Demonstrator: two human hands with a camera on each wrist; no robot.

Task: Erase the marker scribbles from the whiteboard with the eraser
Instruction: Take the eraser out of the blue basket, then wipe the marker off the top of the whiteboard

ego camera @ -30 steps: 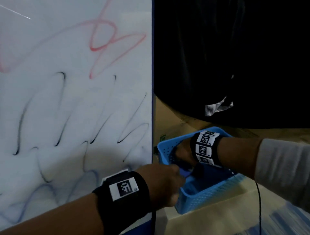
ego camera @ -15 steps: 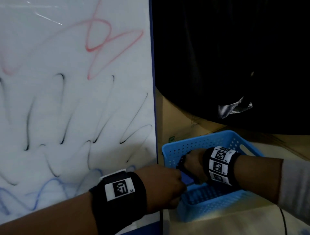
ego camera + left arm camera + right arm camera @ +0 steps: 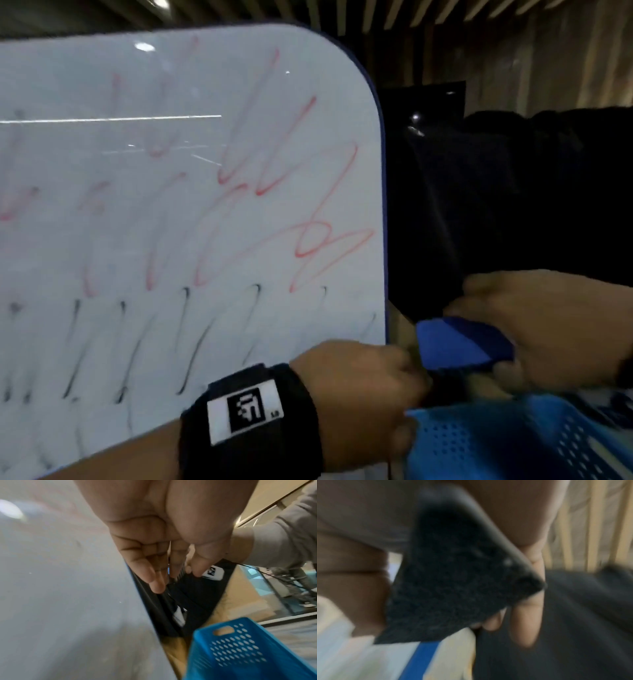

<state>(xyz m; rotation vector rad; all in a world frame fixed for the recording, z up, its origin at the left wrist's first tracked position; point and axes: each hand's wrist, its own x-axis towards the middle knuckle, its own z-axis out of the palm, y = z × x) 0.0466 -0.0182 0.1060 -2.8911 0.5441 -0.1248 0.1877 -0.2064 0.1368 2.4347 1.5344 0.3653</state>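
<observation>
The whiteboard [image 3: 171, 212] [image 3: 60, 588] fills the left of the head view, with red scribbles [image 3: 308, 240] across its upper part and black scribbles [image 3: 191, 342] lower down. My right hand [image 3: 493, 329] grips a blue eraser [image 3: 459, 342] just right of the board's edge, above the basket. In the right wrist view the eraser's dark felt face [image 3: 453, 581] shows between thumb and fingers of my right hand [image 3: 450, 601]. My left hand [image 3: 404, 394] [image 3: 176, 580] hovers at the board's lower right edge, fingers loosely curled, holding nothing.
A blue perforated basket [image 3: 496, 442] [image 3: 240, 649] stands at the lower right on a cardboard surface. Black cloth [image 3: 479, 205] hangs behind it, right of the board. My grey right sleeve [image 3: 283, 527] crosses above the basket.
My right hand has lifted the eraser out of the basket and up beside the board's edge. The head view has tilted up, showing the board's top corner.
</observation>
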